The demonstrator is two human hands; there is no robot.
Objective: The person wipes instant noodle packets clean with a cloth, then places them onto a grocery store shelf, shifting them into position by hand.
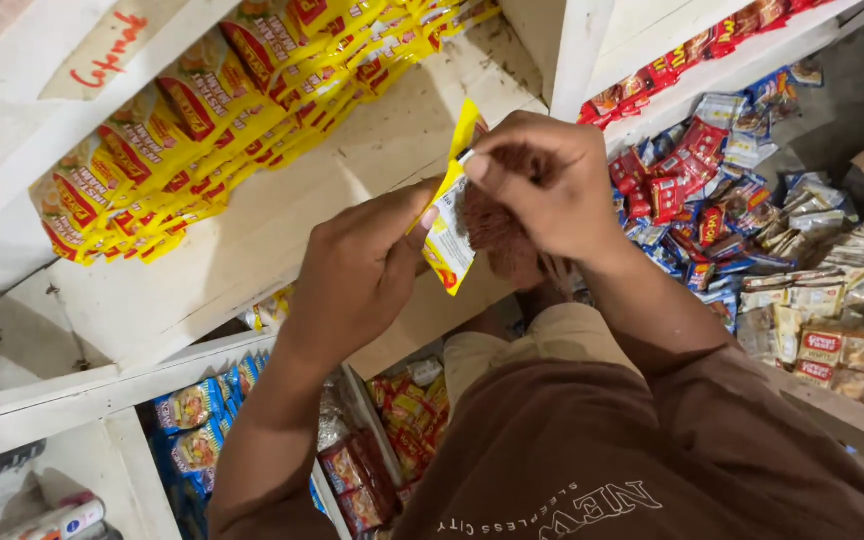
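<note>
Both my hands hold one small yellow and white sachet (449, 238) in front of a white wooden shelf (282, 215). My left hand (357, 275) pinches its lower left edge between thumb and fingers. My right hand (542, 180) grips its upper right edge, with the thumb pressed on the top corner. The sachet hangs upright between the two hands. A row of matching yellow and red sachets (202, 110) lies on the shelf above and to the left.
A lower shelf holds blue packets (192, 420) and red and yellow packets (407, 410). To the right, a shelf is piled with red, blue and silver sachets (742, 190) and brown packets (842, 345). My brown shirt (642, 460) fills the bottom right.
</note>
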